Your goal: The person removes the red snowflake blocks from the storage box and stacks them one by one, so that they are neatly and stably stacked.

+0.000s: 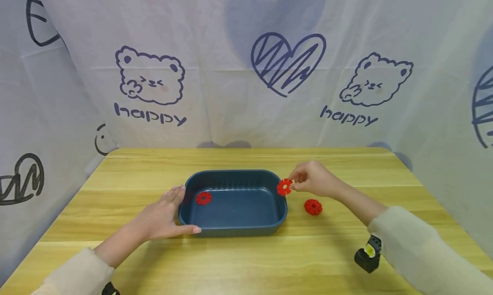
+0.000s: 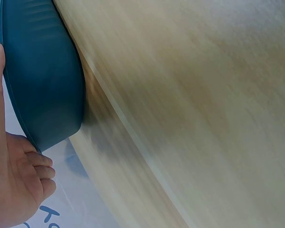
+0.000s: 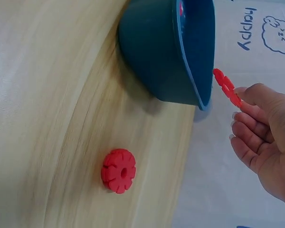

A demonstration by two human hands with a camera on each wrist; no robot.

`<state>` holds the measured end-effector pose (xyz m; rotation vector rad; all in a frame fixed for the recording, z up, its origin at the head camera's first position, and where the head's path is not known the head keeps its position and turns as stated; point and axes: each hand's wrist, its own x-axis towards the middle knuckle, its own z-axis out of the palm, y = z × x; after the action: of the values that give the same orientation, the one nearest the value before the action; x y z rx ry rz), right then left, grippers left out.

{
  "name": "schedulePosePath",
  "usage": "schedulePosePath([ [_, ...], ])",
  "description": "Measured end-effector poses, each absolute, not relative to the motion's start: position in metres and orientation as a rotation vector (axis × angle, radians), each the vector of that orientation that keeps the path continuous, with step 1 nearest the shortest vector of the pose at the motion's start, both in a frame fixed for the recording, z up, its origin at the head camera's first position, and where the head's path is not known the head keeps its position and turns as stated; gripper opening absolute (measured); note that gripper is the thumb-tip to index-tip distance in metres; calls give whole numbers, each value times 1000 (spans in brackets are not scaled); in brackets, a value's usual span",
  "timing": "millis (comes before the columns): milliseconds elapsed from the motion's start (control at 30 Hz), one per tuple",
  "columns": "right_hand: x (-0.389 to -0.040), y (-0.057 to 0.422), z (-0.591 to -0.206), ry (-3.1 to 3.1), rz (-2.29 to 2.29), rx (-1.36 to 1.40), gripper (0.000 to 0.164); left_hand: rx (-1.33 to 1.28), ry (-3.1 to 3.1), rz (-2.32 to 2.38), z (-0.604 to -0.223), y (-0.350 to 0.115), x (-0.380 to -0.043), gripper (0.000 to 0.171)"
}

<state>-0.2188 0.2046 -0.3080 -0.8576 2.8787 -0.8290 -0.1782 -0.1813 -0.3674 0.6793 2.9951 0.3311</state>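
Observation:
My right hand (image 1: pixel 313 179) pinches a red notched plastic disc (image 1: pixel 284 187) with a hole in its middle, between thumb and fingertips. The disc is held up at the right rim of a dark blue oblong basin (image 1: pixel 233 232). Another red disc (image 1: pixel 203 198) lies flat inside the basin, toward its left end. My left hand (image 1: pixel 165 213) rests against the basin's left end, thumb stretched along the near side and fingers along the left rim. In the left wrist view, the thumb and fingers touch the basin wall (image 2: pixel 42 71).
A small stack of red discs (image 3: pixel 118 171) sits on the wooden table (image 1: pixel 246 265), right of the basin and below my right forearm. A white cloth (image 1: pixel 215 72) printed with bears and hearts hangs behind the table and at both sides.

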Motion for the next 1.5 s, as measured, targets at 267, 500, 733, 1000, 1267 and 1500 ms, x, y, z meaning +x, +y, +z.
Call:
schedulePosePath([
  [267, -219, 221, -313, 2910, -937, -741, 15, 675, 2996, 315, -366, -180, -178, 113],
  [500, -219, 238, -325, 2938, -1016, -675, 15, 666, 2993, 328, -366, -180, -178, 113],
  [733, -214, 249, -343, 2971, -1086, -659, 11, 685, 3009, 320, -367, -181, -179, 113],
  [1000, -207, 257, -359, 2979, -1140, -586, 12, 670, 3007, 311, -368, -181, -178, 113],
  [1267, -198, 266, -379, 2998, -1233, -527, 15, 674, 3013, 305, -368, -180, -178, 113],
  [1500, -194, 273, -390, 2995, -1256, -456, 15, 682, 3021, 302, -367, -180, -177, 113],
])
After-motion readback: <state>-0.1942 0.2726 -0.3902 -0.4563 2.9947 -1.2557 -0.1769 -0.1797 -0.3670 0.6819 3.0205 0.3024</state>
